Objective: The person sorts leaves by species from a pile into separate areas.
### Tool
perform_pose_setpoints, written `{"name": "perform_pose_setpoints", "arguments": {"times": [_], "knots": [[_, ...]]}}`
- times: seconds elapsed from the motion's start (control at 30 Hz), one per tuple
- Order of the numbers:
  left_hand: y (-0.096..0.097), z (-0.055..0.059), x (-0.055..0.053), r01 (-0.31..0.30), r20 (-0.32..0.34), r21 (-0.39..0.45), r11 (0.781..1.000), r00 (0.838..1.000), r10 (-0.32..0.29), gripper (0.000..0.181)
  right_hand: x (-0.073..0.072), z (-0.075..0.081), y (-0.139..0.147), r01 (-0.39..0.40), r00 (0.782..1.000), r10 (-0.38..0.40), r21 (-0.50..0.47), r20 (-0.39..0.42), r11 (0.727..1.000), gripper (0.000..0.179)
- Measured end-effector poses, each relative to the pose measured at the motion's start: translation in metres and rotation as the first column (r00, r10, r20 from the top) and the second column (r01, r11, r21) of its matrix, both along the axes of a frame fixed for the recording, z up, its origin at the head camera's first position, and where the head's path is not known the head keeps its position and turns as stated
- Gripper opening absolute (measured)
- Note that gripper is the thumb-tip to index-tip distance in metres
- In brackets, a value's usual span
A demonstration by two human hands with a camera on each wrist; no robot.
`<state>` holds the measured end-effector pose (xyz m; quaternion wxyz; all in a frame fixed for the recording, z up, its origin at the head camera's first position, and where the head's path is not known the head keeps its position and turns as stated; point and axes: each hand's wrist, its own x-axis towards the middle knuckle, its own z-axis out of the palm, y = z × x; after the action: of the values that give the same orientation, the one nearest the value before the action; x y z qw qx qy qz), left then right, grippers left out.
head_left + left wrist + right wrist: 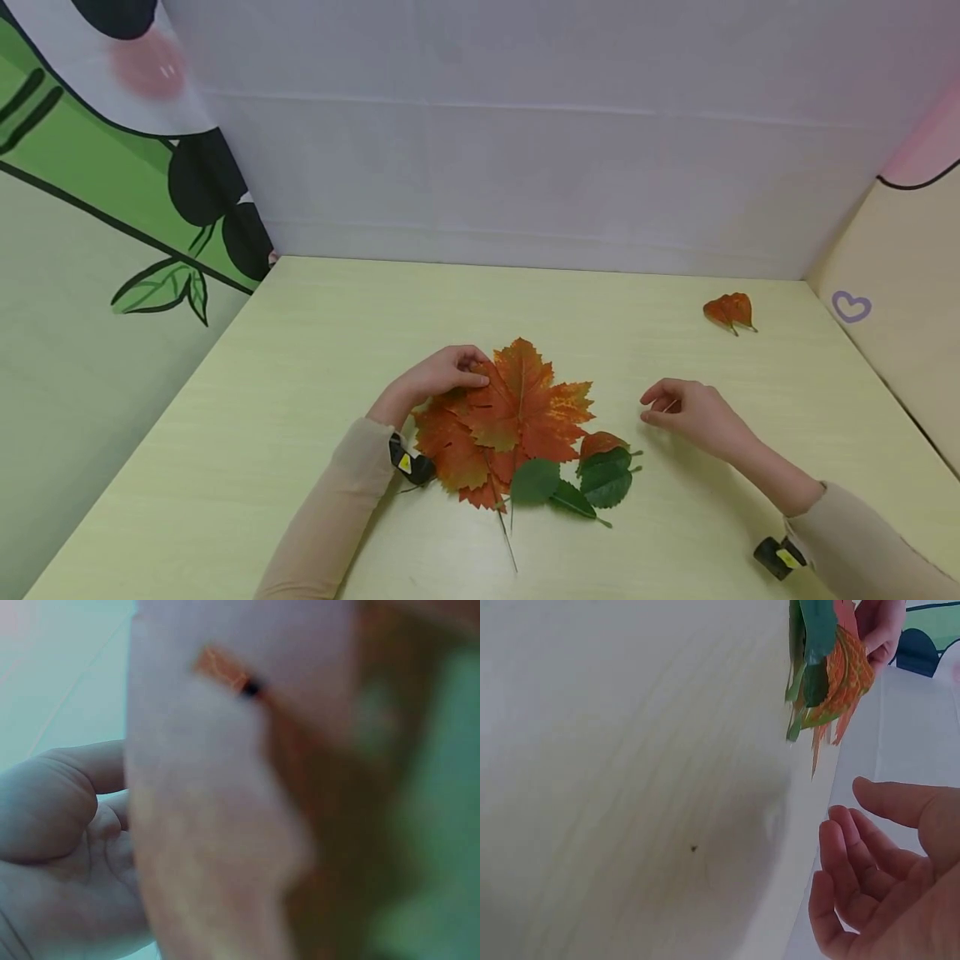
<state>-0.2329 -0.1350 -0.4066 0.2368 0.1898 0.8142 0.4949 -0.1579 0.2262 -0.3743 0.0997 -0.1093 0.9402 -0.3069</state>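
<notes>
In the head view my left hand [446,372] pinches the edge of an orange maple leaf [517,400], one of several artificial maple leaves overlapping at the table's middle. Blurred orange leaf [217,847] fills much of the left wrist view and hides my left fingertips. Green leaves [606,477] and a small orange-red leaf [602,443] lie at the pile's lower right. To the right of the pile, my right hand [697,417] hovers above the table with loosely bent fingers and nothing held. The right wrist view shows its fingers [840,855] apart from the leaves.
Two small orange leaves [729,312] lie near the back right of the pale table [337,317]. A white cloth backdrop [525,183] rises behind the table. Thin stems [507,542] stick out toward the near edge.
</notes>
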Motion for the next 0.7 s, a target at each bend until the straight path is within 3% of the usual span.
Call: {"name": "perform_pose_setpoints", "arguments": {"times": [0.4,0.7], "knots": [[0.002,0.0,-0.001,-0.024,0.02,-0.026,0.999,0.999,0.024,0.024,0.022,-0.009,-0.015,-0.046,0.995,0.053,-0.078,0.084,0.996,0.018],[0.002,0.0,0.0,-0.024,0.02,-0.025,0.999,1.0,0.024,0.026,0.029,-0.013,-0.024,-0.014,0.99,0.032,-0.129,0.138,0.991,0.023]]}}
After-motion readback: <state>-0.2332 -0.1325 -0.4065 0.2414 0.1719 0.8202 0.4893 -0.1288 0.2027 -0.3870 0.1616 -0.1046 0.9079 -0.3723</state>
